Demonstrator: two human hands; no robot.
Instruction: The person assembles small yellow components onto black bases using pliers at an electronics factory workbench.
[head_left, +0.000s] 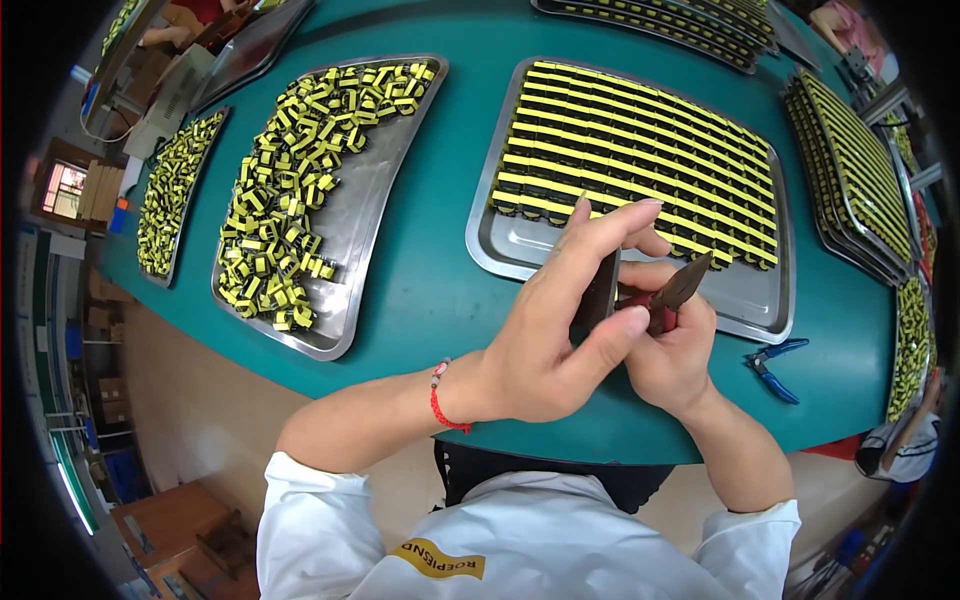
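Observation:
My right hand (pixel 672 352) is closed around pliers (pixel 684 286) with dark pointed jaws and red handles, the jaws pointing up and to the right. Close against it on the left, my left hand (pixel 548 345) has its fingers bent around a dark, flat-sided piece (pixel 598 292), mostly hidden by the fingers. Both hands are over the near edge of a metal tray (pixel 505 262). Tight rows of small yellow-and-black parts (pixel 640 160) fill most of that tray, leaving a bare strip along its near side.
Loose yellow-and-black parts lie heaped in a metal tray (pixel 375 215) on the left, with a narrower heaped tray (pixel 180 195) beyond. Blue-handled cutters (pixel 772 370) rest on the green table (pixel 440 330) at right. Stacked filled trays (pixel 850 170) stand far right; other people are around the table.

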